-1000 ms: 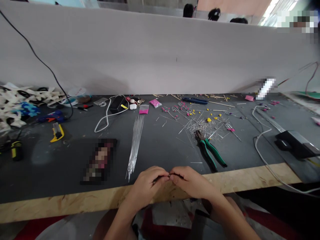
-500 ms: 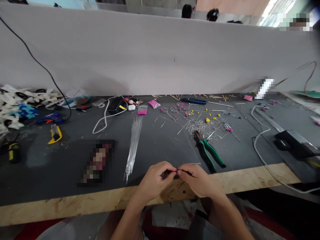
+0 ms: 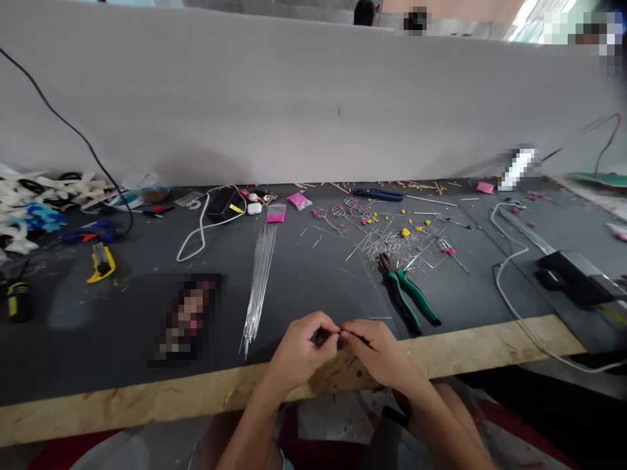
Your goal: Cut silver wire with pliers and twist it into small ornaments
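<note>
My left hand (image 3: 302, 349) and my right hand (image 3: 377, 352) meet over the table's front wooden edge (image 3: 147, 398). Both pinch a small dark piece of thin wire (image 3: 343, 333) between their fingertips; its exact shape is too small to tell. A bundle of long silver wires (image 3: 259, 281) lies on the dark mat just left of my left hand. Green-handled pliers (image 3: 409, 297) lie to the right, beyond my right hand, next to a heap of cut wire bits (image 3: 396, 245) with pink and yellow beads.
A white partition (image 3: 313, 104) walls off the table's far side. A yellow utility knife (image 3: 100, 261), a blue glue gun (image 3: 91, 232) and white scraps lie at the left. White cables (image 3: 200, 228), a black adapter (image 3: 573, 281) and pink packets (image 3: 277, 214) lie around.
My two hands have shifted a little forward and to the right along the table edge, still pinched together on the small wire piece. The view has tilted slightly.
</note>
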A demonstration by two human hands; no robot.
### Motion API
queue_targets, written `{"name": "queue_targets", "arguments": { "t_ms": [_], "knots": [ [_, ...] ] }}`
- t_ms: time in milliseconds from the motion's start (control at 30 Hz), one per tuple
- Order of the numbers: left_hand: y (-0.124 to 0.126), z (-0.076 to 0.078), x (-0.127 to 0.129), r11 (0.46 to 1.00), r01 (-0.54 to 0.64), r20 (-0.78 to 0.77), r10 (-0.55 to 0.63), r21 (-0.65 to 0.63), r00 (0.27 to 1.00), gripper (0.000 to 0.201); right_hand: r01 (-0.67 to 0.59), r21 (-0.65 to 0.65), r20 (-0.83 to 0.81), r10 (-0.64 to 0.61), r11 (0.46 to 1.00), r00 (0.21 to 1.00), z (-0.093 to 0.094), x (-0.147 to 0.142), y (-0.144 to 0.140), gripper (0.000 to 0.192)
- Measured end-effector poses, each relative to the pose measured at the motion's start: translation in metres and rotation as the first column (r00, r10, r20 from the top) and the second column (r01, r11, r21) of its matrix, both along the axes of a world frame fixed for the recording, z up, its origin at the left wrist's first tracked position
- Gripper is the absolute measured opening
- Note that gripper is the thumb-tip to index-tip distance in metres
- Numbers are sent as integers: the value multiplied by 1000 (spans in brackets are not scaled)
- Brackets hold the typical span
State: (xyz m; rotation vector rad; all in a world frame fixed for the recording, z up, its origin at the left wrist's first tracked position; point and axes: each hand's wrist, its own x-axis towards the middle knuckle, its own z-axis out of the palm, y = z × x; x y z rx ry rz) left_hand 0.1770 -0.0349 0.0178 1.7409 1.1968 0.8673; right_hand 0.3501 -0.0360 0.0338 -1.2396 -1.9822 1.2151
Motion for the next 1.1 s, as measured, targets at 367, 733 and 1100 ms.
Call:
{"name": "queue_targets", "arguments": {
  "t_ms": [367,733,1100],
  "knots": [
    [-7,0,6,991,-129,-12,130,29,991,2,61,118,-21,-59,991,998,-10,-7,-6,23],
    [-16,-10,23,914,-389,-20,393,117,919,9,147,122,-53,-142,982,988,-23,-12,-6,25],
    [-7,-3,0,920,46,-164,20,389,986,20,-41,-484,-299,-121,874,946,-9,8,11,24]
  ]
}}
